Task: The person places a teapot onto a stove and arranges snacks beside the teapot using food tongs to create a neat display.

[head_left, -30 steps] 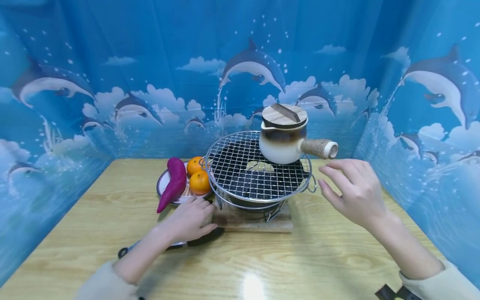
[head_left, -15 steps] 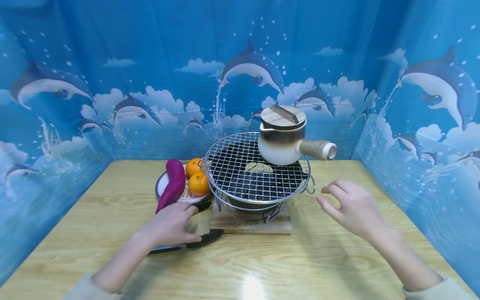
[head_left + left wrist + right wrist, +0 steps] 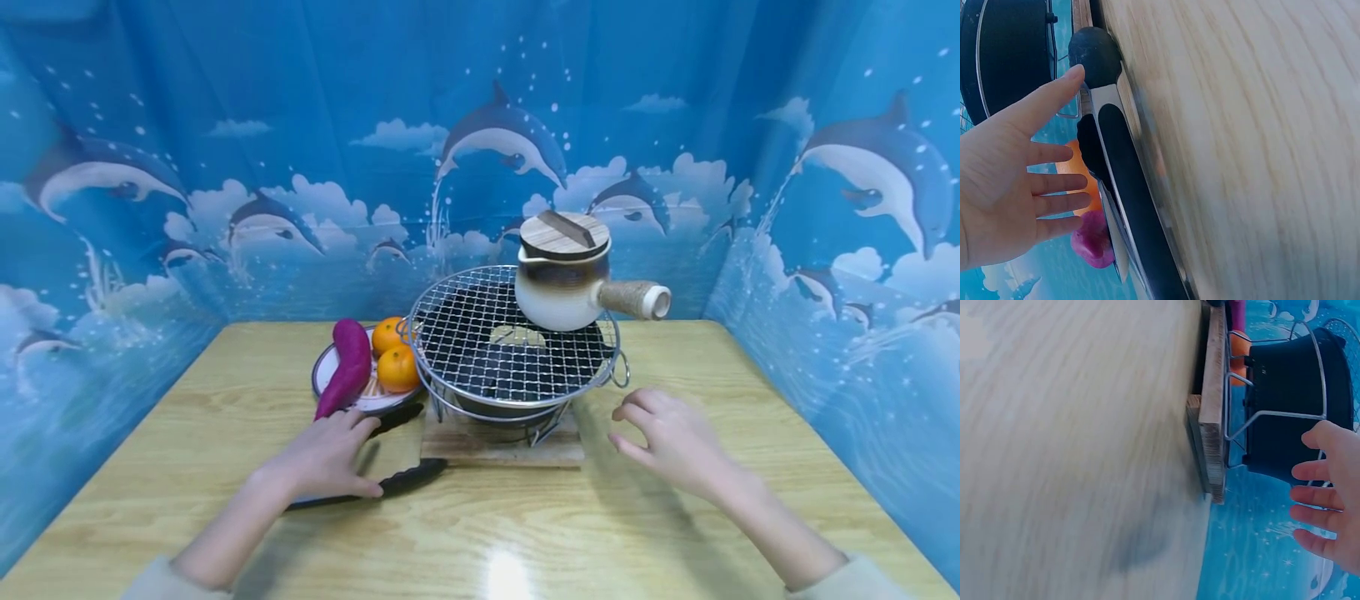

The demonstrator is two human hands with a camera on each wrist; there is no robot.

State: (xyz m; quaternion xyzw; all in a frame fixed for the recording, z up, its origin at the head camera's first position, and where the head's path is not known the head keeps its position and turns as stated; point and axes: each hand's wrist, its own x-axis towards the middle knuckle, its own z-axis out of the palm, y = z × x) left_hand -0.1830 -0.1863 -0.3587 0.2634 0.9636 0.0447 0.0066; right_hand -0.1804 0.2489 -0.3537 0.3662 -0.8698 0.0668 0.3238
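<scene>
My left hand (image 3: 326,457) is over a pair of black kitchen tongs (image 3: 414,477) on the table, left of the grill. In the left wrist view its fingers are spread beside the tongs' black tip (image 3: 1096,57) and hold nothing; the thumb overlaps that tip in view, and I cannot tell whether they touch. My right hand (image 3: 667,442) hovers right of the grill, fingers slightly bent and holding nothing. A round charcoal grill with a wire mesh (image 3: 487,342) stands between the hands. On the mesh's right side sits a cream-and-brown pot (image 3: 558,296) with a wooden lid and a cord-wrapped handle.
A wooden board (image 3: 502,452) lies under the grill. Left of it, a plate (image 3: 322,371) holds a purple sweet potato (image 3: 349,367) and two oranges (image 3: 398,368). A blue dolphin curtain (image 3: 337,125) encloses the back and sides of the table.
My right hand has moved down and a little left, away from the pot's handle. My left hand has drawn back to the left, uncovering more of the tongs. The pot has stayed put.
</scene>
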